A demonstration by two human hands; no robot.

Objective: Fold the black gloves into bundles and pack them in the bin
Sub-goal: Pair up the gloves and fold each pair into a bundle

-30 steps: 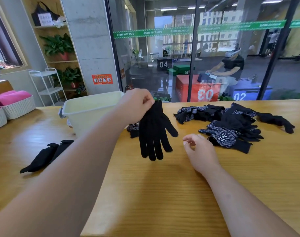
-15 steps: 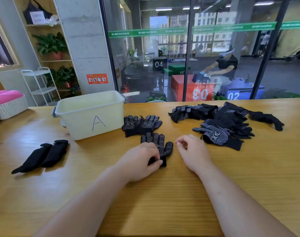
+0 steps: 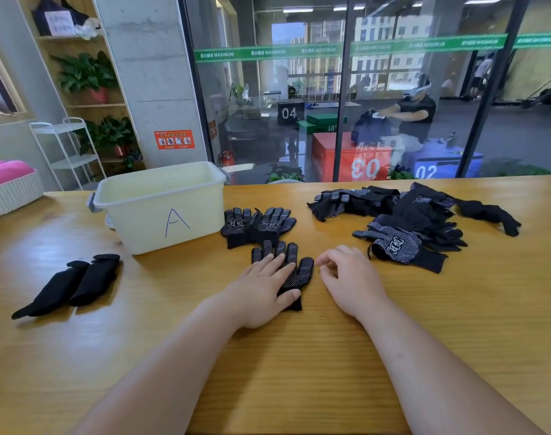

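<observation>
Left hand (image 3: 261,290) is down flat on a dotted black glove (image 3: 302,271), fingers straight, pressing it onto the bench (image 3: 471,334). Nothing gripped there, just a flat press. The glove lies dots up at the centre of the bench, its fingers pointing to twelve o'clock.

Right hand (image 3: 349,277) sits just beside it at three o'clock, knuckles up, fingers loosely curled and holding nothing. Its fingertips are near the glove's thumb edge; touching or not, I cannot tell.

At twelve o'clock from the pressed glove, a pair of gloves (image 3: 258,226) lies flat side by side with printed marks showing, its cuffs just beside the pressed glove's fingertips. At ten o'clock stands the pale bin (image 3: 164,208), a letter A drawn on its front wall, its floor hidden from this angle.

Out at two o'clock a loose heap of gloves (image 3: 409,221) sprawls across the bench, apart from both hands. Over at nine o'clock, two folded bundles (image 3: 70,284) lie side by side, touching, on the bench outside the bin. Far off at ten o'clock, a white basket (image 3: 13,193) holds something pink.
</observation>
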